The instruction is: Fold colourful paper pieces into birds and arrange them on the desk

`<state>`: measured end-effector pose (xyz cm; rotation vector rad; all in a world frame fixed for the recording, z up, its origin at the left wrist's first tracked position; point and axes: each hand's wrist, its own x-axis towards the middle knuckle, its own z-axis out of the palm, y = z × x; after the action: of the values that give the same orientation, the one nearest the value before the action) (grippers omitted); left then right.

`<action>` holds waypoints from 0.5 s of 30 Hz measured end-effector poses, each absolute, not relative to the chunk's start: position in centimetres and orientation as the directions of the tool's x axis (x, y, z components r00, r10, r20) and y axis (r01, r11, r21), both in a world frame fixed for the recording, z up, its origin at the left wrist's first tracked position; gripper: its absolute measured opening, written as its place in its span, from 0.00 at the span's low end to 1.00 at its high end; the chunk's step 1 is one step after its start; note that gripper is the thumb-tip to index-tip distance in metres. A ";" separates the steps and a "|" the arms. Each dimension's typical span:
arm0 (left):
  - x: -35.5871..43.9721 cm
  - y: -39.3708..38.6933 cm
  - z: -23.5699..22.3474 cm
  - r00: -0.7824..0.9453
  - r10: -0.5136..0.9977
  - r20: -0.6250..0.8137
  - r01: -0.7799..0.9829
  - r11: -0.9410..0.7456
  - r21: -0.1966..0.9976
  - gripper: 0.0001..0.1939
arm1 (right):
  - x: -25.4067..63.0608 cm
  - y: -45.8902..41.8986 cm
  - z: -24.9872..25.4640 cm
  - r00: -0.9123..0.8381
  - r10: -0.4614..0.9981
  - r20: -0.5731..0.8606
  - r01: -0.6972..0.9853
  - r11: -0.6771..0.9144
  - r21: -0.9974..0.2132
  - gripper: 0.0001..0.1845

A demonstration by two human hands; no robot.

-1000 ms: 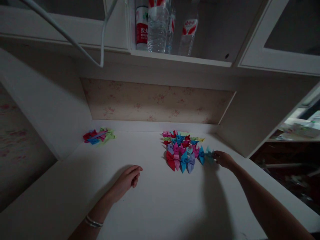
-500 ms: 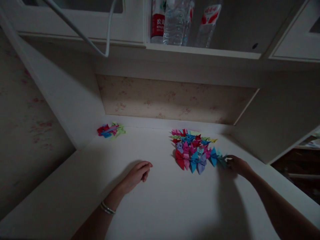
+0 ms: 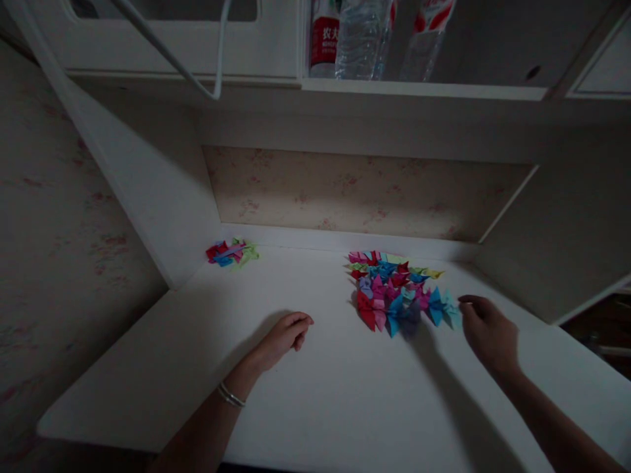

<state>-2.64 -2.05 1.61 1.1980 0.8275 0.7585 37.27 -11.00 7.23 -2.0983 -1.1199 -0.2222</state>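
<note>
A cluster of folded coloured paper pieces lies on the white desk, red, pink, blue, purple and green. My right hand hovers just right of the teal piece at the cluster's edge, fingers loosely curled, holding nothing and apart from the paper. Left of the cluster my left hand rests on the desk with its fingers curled under, nothing visible in it. A bracelet sits on that wrist.
A small pile of flat coloured paper lies at the back left corner. Side panels wall the desk left and right. On the shelf above stand plastic bottles. A white cable hangs from the upper left.
My right hand let go of the teal piece at the cluster's right edge and pulled back toward me. The camera turned slightly left. The left hand stayed put.
</note>
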 end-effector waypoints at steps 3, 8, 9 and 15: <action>-2.8 -1.5 1.5 0.474 0.866 -0.155 -0.067 0.211 0.975 0.12 | 30.0 -9.9 5.9 0.430 0.811 0.397 0.733 -0.056 -0.678 0.15; -4.2 2.3 2.0 0.388 0.922 0.000 0.388 -0.164 0.907 0.14 | 18.6 -7.3 1.9 0.084 0.965 0.247 0.517 0.170 -0.839 0.09; -4.9 3.6 2.3 0.370 0.927 0.060 0.510 -0.257 0.821 0.15 | 16.9 -6.7 1.2 0.053 0.972 0.227 0.478 0.175 -0.861 0.09; -11.6 11.8 4.8 0.228 0.960 0.165 0.824 -0.280 0.493 0.11 | 12.6 -5.0 -0.2 -0.102 0.969 0.226 0.522 0.246 -0.817 0.09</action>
<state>-11.57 11.83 4.84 2.2047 1.6639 0.6379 12.59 -4.97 -0.16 -1.3808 -1.7402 0.7246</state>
